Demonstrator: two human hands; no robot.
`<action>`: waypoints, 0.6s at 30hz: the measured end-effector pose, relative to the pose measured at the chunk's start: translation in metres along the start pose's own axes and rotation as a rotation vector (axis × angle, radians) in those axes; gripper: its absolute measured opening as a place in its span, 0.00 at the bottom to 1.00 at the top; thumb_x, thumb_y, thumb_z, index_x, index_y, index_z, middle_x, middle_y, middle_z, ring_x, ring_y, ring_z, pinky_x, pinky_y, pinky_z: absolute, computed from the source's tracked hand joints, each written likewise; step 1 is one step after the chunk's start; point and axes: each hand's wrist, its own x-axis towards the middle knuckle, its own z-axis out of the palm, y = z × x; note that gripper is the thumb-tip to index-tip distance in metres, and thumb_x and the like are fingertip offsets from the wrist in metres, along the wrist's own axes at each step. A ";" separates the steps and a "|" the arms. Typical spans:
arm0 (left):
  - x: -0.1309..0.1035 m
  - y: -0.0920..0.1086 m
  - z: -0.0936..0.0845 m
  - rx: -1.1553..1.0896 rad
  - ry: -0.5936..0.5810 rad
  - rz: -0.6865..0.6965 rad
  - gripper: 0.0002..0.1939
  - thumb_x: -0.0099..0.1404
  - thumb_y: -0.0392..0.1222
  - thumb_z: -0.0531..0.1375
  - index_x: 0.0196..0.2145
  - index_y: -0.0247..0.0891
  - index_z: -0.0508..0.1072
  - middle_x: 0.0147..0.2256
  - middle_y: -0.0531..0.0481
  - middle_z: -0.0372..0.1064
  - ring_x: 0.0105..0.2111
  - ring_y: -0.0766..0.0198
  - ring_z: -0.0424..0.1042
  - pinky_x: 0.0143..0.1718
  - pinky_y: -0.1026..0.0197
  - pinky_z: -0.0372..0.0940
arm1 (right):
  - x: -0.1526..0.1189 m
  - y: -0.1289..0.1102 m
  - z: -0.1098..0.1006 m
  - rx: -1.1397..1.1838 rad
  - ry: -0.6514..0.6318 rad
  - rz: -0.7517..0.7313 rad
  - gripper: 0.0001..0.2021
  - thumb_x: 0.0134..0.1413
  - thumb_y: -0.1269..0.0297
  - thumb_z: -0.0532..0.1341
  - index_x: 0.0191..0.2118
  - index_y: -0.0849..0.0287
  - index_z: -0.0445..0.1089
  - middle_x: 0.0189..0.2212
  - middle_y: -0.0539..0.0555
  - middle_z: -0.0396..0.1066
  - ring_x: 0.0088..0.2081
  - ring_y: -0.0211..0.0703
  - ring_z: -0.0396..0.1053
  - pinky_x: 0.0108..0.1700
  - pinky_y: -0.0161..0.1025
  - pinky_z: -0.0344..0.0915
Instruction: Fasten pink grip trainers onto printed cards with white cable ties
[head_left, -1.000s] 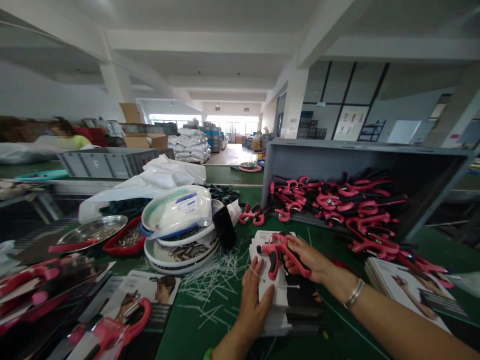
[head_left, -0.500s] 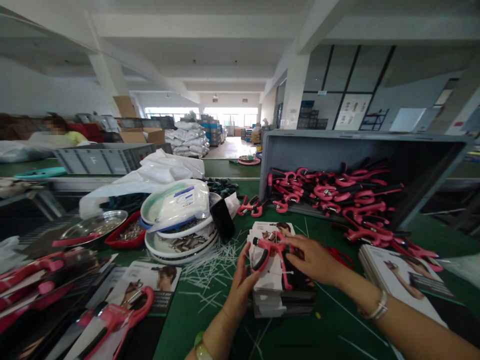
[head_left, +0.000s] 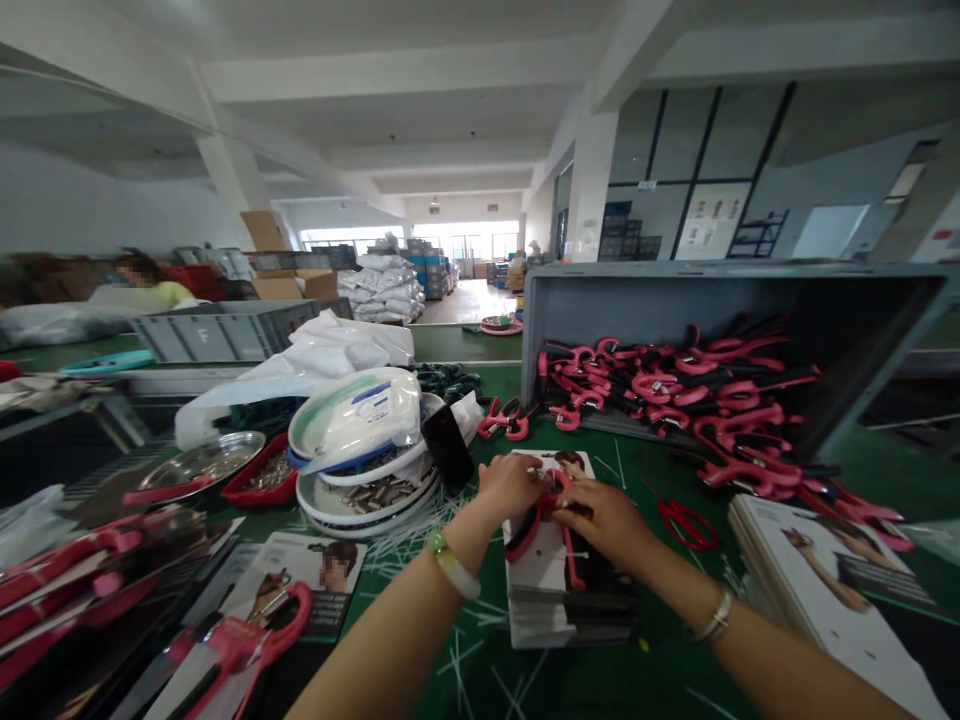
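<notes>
A pink plier-like tool with black grips lies on the top card of a stack of printed cards. My left hand reaches over the tool's upper end, its fingers curled and closed around it. From the other side, my right hand grips the same end with thumb and fingers bent in. Between the fingertips the detail is partly hidden. A thin white tie crosses the lower pink arm of the tool.
A grey crate on its side holds many similar tools. Right of the stack lie red scissors and more cards. To the left are bowls of metal parts, a phone, cut white strips and carded tools.
My left hand has moved up and over from the tool's left side to its upper end. My right hand stays at that end, fingers drawn closer in.
</notes>
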 end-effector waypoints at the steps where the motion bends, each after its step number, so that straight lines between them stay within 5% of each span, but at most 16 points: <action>1: 0.003 0.004 0.002 -0.005 -0.007 0.009 0.14 0.56 0.52 0.59 0.38 0.48 0.77 0.42 0.48 0.75 0.45 0.47 0.70 0.47 0.46 0.60 | -0.002 0.003 0.002 0.049 0.044 0.032 0.06 0.52 0.64 0.61 0.29 0.56 0.74 0.32 0.54 0.74 0.39 0.47 0.71 0.43 0.41 0.64; 10: -0.005 0.003 0.013 -0.052 0.081 0.131 0.09 0.61 0.42 0.57 0.34 0.49 0.78 0.40 0.53 0.75 0.44 0.57 0.70 0.51 0.51 0.57 | 0.000 0.010 0.019 0.276 0.237 0.088 0.09 0.53 0.61 0.57 0.32 0.55 0.74 0.41 0.56 0.73 0.49 0.49 0.67 0.53 0.45 0.59; 18: -0.003 -0.011 0.031 -0.339 0.146 0.188 0.08 0.60 0.43 0.58 0.33 0.42 0.77 0.33 0.53 0.77 0.35 0.64 0.73 0.37 0.65 0.64 | -0.011 -0.006 0.016 0.195 0.241 0.054 0.11 0.55 0.61 0.55 0.29 0.55 0.74 0.30 0.54 0.71 0.37 0.45 0.69 0.41 0.40 0.65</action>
